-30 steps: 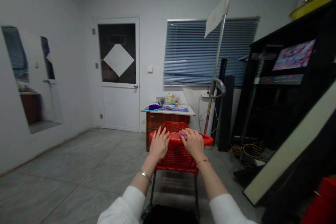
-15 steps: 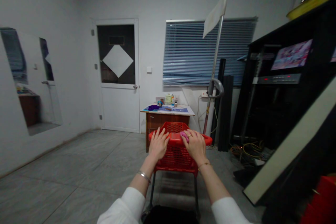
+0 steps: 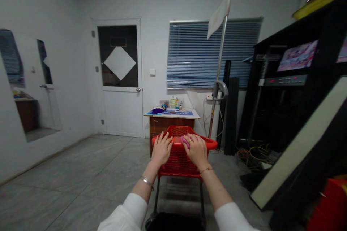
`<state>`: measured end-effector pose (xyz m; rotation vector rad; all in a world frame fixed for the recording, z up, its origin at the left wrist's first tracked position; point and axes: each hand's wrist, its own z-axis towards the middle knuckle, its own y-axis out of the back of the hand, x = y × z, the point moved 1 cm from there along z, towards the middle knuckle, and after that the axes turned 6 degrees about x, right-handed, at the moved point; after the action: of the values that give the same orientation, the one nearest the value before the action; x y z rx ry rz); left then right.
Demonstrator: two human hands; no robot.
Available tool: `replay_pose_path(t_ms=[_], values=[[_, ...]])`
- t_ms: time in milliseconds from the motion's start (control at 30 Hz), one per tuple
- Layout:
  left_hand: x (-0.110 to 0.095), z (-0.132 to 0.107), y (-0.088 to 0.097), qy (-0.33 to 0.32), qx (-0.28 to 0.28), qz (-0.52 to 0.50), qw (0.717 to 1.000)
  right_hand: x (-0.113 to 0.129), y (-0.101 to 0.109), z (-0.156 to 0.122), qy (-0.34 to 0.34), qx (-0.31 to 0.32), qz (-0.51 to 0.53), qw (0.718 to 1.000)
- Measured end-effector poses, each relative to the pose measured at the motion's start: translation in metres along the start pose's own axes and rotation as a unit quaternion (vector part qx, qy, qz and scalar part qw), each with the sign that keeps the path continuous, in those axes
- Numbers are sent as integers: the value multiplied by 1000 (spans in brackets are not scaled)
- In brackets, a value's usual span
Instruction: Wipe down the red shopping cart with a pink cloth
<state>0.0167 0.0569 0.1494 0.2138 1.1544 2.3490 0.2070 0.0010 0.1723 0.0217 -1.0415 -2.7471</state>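
Observation:
A red plastic shopping cart [image 3: 180, 162] stands right in front of me, its handle crossing near the middle of the view. My left hand [image 3: 162, 148] rests on the left part of that handle, fingers stretched out and slightly spread. On the handle's right half, my right hand [image 3: 195, 150] presses a pink cloth [image 3: 185, 140] against the bar with curled fingers. Most of the cloth is hidden under the palm, and its exact kind is hard to make out. The cart's basket shows below and beyond both hands.
Behind the cart is a brown desk [image 3: 157, 124] with bottles and a purple cloth [image 3: 157, 111]. A signpole [image 3: 221, 54] leans by the blinds. To the right are a black rack [image 3: 322, 54], loose cables [image 3: 257, 153] and a leaning pale panel [image 3: 295, 148]. A white door [image 3: 122, 112] is at left.
My right hand and the pink cloth have slid a little left along the handle, toward my left hand. The whole view has shifted slightly; my left hand keeps its place on the bar.

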Motion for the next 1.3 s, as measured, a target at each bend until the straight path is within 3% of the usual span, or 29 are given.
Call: replay_pose_path(t_ms=[133,200,300,400,467,567,700,767,967,1033,1300], values=[[2,0,1,7,0,-9,1000,-50,9,-11,-70,-8,-15,997],[-2,0,0,11,1,-18,1000,-58,9,-12,-98,-15,-23,995],[-9,1,-1,13,1,-30,999,-37,3,-7,-110,-21,-19,994],[-10,2,-2,12,2,-31,999,3,-2,2,-63,-10,-3,998],[-7,2,-2,10,2,-26,1000,17,-3,7,-24,3,5,1000],[-2,3,-2,3,3,-20,1000,2,2,5,4,17,14,1000],[0,3,-4,7,-4,-28,1000,-44,8,-4,-39,3,4,999],[-3,3,-6,10,-6,-35,999,-50,8,-6,-60,-12,-5,998],[-6,4,-7,8,-7,-44,999,3,-6,0,-14,-53,0,999],[-4,4,-7,7,-2,-44,999,10,-8,0,0,-58,3,998],[-3,4,-6,9,-5,-60,998,-55,1,-12,-42,-76,-12,996]])
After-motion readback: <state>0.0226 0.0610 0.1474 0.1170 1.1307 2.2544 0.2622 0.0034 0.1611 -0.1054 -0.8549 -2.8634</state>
